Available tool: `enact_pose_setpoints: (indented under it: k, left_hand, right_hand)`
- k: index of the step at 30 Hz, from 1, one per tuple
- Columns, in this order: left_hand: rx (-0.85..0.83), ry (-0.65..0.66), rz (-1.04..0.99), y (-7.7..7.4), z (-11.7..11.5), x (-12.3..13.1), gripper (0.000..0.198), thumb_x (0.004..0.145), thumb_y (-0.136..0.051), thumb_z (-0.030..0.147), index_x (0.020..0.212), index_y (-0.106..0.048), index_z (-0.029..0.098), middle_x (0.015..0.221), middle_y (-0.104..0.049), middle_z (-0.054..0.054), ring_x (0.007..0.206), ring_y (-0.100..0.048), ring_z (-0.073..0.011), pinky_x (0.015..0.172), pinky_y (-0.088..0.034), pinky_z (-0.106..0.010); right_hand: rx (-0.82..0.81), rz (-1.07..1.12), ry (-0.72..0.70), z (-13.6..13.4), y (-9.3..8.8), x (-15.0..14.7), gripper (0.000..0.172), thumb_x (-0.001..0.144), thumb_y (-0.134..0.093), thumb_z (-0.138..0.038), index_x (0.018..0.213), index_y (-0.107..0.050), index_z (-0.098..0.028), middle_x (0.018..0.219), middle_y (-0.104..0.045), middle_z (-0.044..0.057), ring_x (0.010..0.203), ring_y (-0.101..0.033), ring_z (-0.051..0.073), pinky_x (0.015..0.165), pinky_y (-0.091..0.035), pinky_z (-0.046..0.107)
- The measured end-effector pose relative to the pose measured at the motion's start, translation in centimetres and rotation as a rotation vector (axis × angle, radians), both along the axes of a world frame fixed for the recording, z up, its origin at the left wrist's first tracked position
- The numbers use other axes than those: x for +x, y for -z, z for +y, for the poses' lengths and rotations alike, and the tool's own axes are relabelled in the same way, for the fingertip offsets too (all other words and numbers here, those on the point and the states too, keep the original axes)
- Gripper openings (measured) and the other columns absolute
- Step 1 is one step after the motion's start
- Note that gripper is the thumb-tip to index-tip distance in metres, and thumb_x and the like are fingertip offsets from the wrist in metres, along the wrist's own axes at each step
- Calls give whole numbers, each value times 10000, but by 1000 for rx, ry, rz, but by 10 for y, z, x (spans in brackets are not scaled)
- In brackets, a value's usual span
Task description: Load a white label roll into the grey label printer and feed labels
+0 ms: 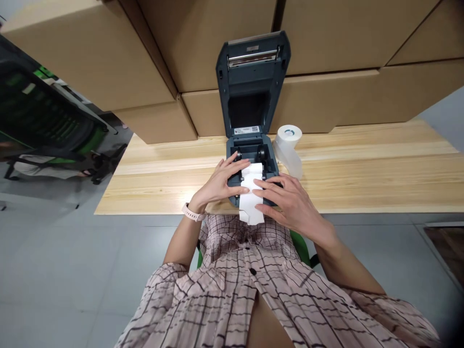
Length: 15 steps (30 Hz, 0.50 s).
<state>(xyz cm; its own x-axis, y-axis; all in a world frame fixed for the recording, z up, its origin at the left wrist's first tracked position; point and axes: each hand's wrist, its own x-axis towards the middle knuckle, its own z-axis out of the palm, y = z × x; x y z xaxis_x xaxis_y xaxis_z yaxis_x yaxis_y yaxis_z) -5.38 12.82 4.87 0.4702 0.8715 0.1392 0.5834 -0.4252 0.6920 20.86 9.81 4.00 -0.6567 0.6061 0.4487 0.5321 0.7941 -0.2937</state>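
A dark grey label printer stands on the table with its lid raised. White paper strip runs out over the printer's front and hangs past the table edge, its end torn unevenly. My left hand lies along the strip's left side, fingers stretched out and apart, fingertips at the paper. From the right, my right hand rests its spread fingertips on the strip. Part of the printer's inside is hidden by my hands and the paper.
Right of the printer, a white label roll stands on the wooden table with its loose end trailing. Large cardboard boxes form a wall behind. At far left is a dark mesh chair.
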Motion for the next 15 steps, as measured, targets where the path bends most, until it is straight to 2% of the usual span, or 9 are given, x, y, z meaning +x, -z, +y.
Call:
enact_pose_setpoints:
  k: [5,9,12,15]
  left_hand:
    - [-4,-48,141,-6,2,5,764,860,-795,601,1527,-565,307,1637,-554,-93,1663,-248,-360,1327,-33,-699]
    - [-3,-88,176,-4,-1,11,774,884,-781,581,1551,-533,275,1659,-525,-103,1670,-222,-360,1330,-38,-692]
    - [2,-98,185,-4,-4,13,758,892,-773,576,1552,-527,296,1669,-515,-84,1669,-226,-356,1333,-47,-688]
    - [19,-120,201,-5,-6,16,741,907,-750,586,1552,-525,300,1669,-514,-84,1665,-230,-370,1328,-38,-707]
  right_hand:
    - [-14,10,-6,0,3,0,291,1043,-640,-404,1303,-721,-303,1467,-705,36,1208,-640,315,1123,-460,597]
    - [-85,77,-46,5,0,6,252,1037,-651,-420,1231,-759,-300,1401,-747,26,1197,-657,314,1112,-472,601]
    - [-201,231,-53,26,-6,16,220,1055,-613,-407,1137,-789,-302,1280,-798,29,1111,-701,283,1002,-554,536]
    - [-231,334,84,61,-15,20,264,1066,-560,-399,1165,-788,-309,1268,-794,50,1119,-711,286,977,-566,523]
